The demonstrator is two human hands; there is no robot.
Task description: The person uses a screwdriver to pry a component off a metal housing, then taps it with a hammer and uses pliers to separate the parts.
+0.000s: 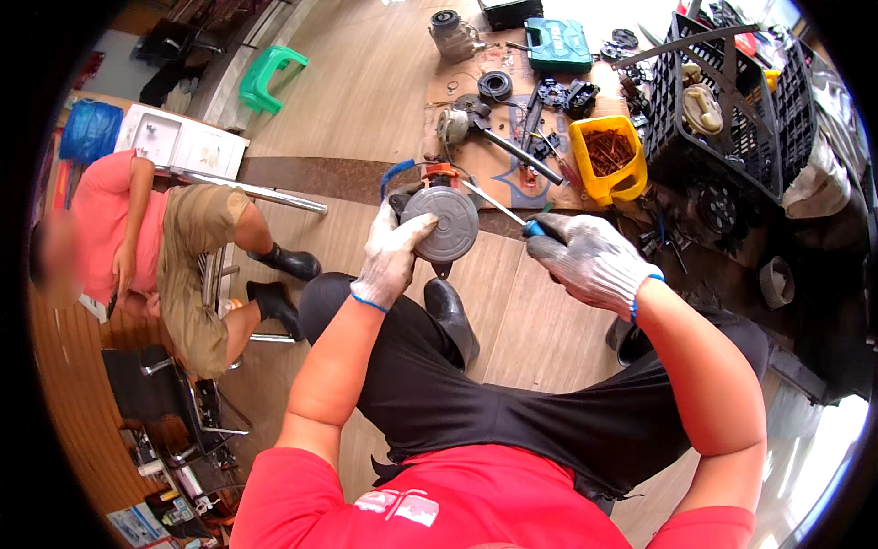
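My left hand (386, 249), in a white work glove with dark fingers, grips a round grey housing (448, 229) by its left side, thumb laid over its flat face. An orange-red piece (441, 171) shows at the housing's upper edge, beside a blue curved tube or wire (393, 174). My gloved right hand (596, 263) is closed round the blue handle of a screwdriver (494, 202). Its metal shaft points up and left, with the tip close to the orange-red piece; whether they touch I cannot tell. Both hands are above the floor, in front of my knees.
Ahead, a cardboard sheet (439, 101) bears loose motor parts, a teal tool case (558, 46) and a cut yellow jug (631, 188) of rusty screws. A black crate (672, 137) stands right. At left are a green stool (261, 78) and a seated person (201, 215).
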